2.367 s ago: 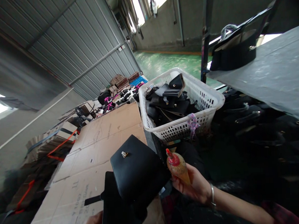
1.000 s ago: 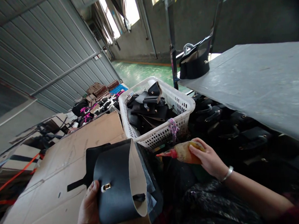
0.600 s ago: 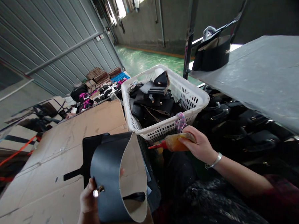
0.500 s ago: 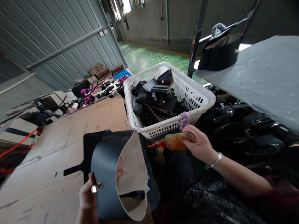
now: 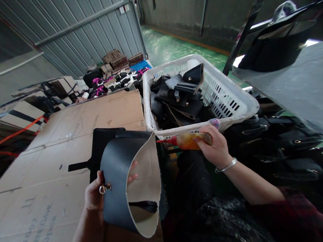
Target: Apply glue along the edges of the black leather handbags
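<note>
My left hand grips a curved black leather bag body, thumb outside by a metal clasp and fingers inside. Its pale lining faces right, with a dark strap end lying inside the opening. Behind it, a flat black piece with a narrow tab rests on the cardboard. In my right hand is a squeeze bottle of amber liquid, probably glue. Its red nozzle points left, close to the upper right edge of the bag body; whether it touches I cannot tell.
A white plastic basket holding several black leather pieces stands beyond the bottle. Cardboard covers the work surface at left. At right, a black bag sits on a plastic-covered surface, with more black bags below.
The bottle's nozzle has moved up to near the bag body's upper edge. My left hand still holds the bag body. The head view has shifted, so the basket appears farther right.
</note>
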### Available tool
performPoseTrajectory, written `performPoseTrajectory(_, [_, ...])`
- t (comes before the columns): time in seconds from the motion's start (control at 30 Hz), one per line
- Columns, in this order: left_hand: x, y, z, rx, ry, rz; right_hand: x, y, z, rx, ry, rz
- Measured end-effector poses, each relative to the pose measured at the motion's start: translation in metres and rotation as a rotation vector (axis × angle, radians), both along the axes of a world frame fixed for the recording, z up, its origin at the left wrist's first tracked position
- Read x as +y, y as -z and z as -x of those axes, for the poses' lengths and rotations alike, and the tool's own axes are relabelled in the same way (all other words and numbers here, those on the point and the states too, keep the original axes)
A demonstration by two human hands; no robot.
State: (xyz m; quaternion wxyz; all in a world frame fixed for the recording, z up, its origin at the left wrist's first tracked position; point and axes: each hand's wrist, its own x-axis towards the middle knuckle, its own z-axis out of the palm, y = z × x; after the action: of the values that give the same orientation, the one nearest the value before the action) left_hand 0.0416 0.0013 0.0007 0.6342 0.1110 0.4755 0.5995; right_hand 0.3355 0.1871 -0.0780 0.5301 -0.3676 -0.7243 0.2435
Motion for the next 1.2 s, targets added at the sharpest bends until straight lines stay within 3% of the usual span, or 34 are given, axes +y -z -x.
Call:
performPoseTrajectory(0.63, [-0.001,-0.002,-0.009,0.014,-0.061,0.068,0.004,0.022,0.009,0.021,-0.086,0.117])
performPoseTrajectory(0.77, [-0.001,-0.001,-0.006,0.010,-0.045,0.074,0.008,0.022,0.012,0.049,-0.034,0.156])
performPoseTrajectory(0.93, [-0.002,0.002,0.003,0.005,-0.030,0.096,0.014,0.029,0.019,0.056,-0.077,0.209])
performPoseTrajectory(1.2, [-0.004,0.005,0.002,-0.032,-0.056,0.063,-0.001,0.039,0.016,0.121,-0.152,0.372])
